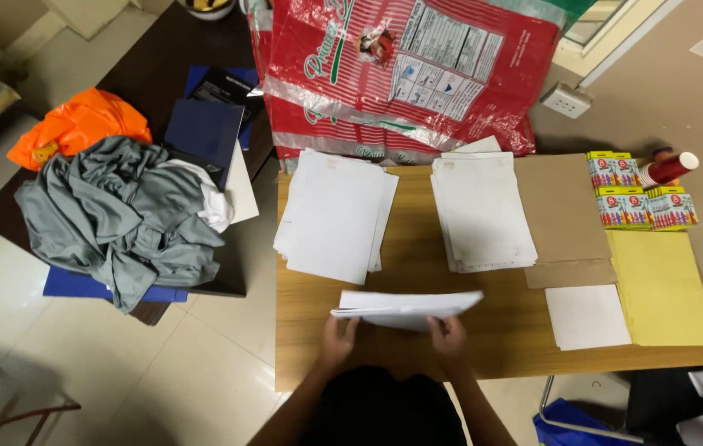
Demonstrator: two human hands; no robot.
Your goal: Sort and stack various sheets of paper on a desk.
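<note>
I hold a thin bundle of white sheets (407, 308) just above the near edge of a wooden table (417, 248). My left hand (339, 337) grips its left underside, and my right hand (448, 334) grips the right underside. Beyond the bundle lie two stacks of white paper, one at the left (335, 213) and one in the middle (482, 211). Both stacks are apart from my hands.
Brown sheets (564, 216), a small white sheet (587, 316) and yellow sheets (663, 287) lie to the right. Crayon boxes (644, 198) and a red tube (667, 170) sit at the far right corner. A red printed sack (405, 70) stands behind. Grey clothes (124, 216) cover a dark side table on the left.
</note>
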